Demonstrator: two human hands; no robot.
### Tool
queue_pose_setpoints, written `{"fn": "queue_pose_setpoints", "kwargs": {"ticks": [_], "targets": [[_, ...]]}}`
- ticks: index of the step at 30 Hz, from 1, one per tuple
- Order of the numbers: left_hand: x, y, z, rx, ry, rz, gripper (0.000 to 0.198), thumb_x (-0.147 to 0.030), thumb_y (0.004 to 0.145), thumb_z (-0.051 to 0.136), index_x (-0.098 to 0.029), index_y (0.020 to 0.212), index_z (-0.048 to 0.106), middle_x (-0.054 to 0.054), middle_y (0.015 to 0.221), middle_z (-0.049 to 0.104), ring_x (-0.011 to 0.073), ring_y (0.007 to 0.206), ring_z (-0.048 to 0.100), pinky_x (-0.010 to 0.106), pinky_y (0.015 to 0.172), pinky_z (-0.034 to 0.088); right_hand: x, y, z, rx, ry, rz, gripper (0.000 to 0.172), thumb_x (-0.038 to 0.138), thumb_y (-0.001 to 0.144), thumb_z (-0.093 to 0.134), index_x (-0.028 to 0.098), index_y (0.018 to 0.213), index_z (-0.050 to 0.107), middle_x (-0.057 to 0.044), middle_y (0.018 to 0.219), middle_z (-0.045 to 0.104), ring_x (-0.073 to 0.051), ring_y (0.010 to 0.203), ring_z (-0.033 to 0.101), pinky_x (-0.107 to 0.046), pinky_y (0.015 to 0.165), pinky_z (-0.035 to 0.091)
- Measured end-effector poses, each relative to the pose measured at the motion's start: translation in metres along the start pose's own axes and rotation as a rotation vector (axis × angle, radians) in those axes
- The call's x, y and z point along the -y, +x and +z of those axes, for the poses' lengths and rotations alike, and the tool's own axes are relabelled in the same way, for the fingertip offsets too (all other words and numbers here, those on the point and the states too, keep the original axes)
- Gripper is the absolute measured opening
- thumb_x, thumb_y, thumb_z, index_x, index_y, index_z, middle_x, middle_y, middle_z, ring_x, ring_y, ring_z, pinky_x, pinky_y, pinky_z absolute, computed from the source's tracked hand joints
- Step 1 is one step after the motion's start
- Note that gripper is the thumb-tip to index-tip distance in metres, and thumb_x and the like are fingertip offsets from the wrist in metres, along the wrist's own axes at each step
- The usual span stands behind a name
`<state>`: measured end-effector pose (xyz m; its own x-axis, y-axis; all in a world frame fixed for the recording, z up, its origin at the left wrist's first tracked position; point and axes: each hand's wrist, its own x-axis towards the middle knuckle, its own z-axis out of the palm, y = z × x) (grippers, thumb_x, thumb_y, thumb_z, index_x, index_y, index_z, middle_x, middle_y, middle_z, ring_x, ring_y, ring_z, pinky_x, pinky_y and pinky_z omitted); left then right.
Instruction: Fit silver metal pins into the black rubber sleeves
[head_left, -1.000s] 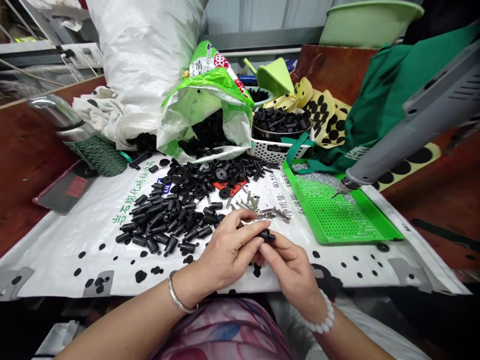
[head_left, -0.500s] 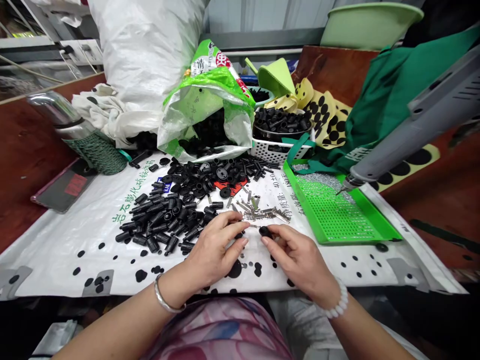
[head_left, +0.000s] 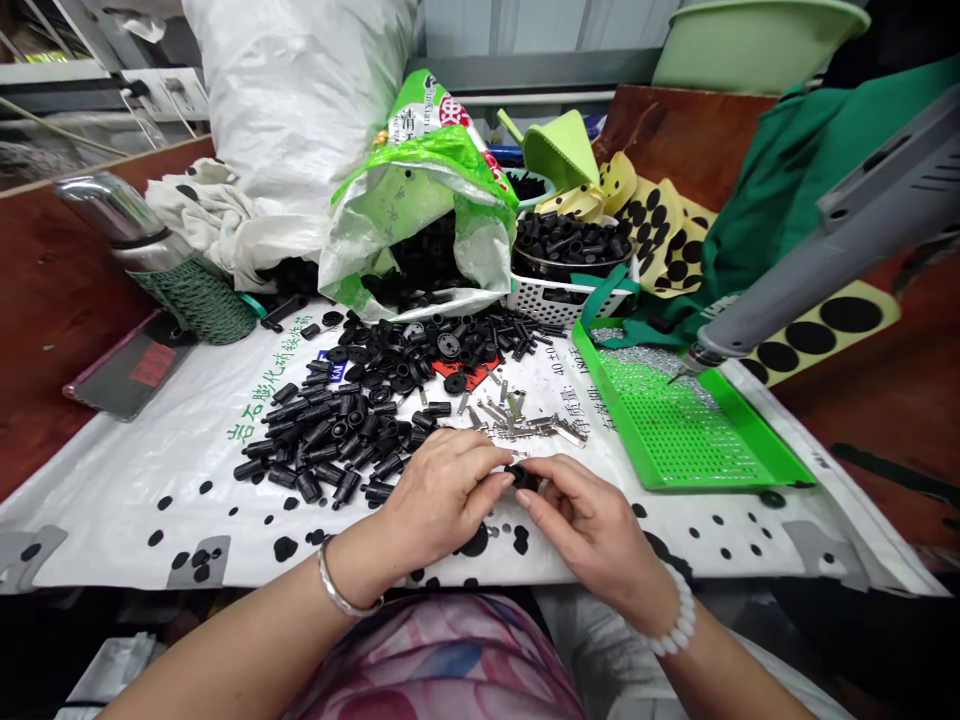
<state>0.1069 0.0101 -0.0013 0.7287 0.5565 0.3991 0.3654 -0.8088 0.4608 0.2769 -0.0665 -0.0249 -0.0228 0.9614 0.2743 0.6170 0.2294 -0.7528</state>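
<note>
1 black part [head_left: 523, 479], between both hands, was pinched by the right hand [head_left: 596, 530]; left hand [head_left: 442, 490] was curled beside it, hold untellable. Judged light, stiff, slick; best gripped by its sides.

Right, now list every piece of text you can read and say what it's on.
"岩石膨化硝铵炸药": green print on the white sheet.
"KAI": blue patch on that sheet.
"40±0" and "180": black print on the sheet; neighbouring characters are partly covered or blurred.
Green-and-white bag: lettering too blurred to quote fully.
Dark phone-like slab: red marks, unreadable.
Green cloth: white lettering, unreadable.
</note>
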Motion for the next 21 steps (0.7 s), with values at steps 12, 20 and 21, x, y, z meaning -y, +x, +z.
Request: {"fn": "queue_pose_setpoints", "kwargs": {"ticks": [12,20,21], "targets": [[-0.005,0.0,0.001,0.076,0.113,-0.017,0.03,-0.025,0.092,0.031,-0.017,0.069,0.049,0.0,0.063,0.05,0.0125,0.059,0.045,0.025,0.057,0.037,-0.001,-0.003,0.009,-0.224,-0.15,-0.285,0.026,0.011,0.083,0.05,0.019,0.108,0.052,-0.011,0.095,0.057,-0.021,0.091,0.057,-0.034,0.073,0.051],[-0.009,0.0,0.007,0.005,0.136,-0.07,0.032,-0.025,0.092,0.029,-0.018,0.066,0.045,-0.001,0.059,0.046,0.0121,0.054,0.043,0.025,0.052,0.033,0.004,-0.004,0.014,-0.219,0.023,-0.236,0.024,0.012,0.083,0.049,0.019,0.105,0.054,-0.01,0.092,0.062,-0.02,0.087,0.059,-0.034,0.075,0.05],[-0.008,-0.001,0.007,-0.007,0.17,-0.045,0.032,-0.025,0.092,0.029,-0.018,0.066,0.046,-0.001,0.059,0.047,0.0125,0.054,0.043,0.026,0.052,0.033,0.005,-0.005,0.014,-0.196,0.087,-0.175,0.021,0.015,0.083,0.049,0.019,0.103,0.056,-0.009,0.091,0.062,-0.02,0.084,0.059,-0.033,0.072,0.05]]}}
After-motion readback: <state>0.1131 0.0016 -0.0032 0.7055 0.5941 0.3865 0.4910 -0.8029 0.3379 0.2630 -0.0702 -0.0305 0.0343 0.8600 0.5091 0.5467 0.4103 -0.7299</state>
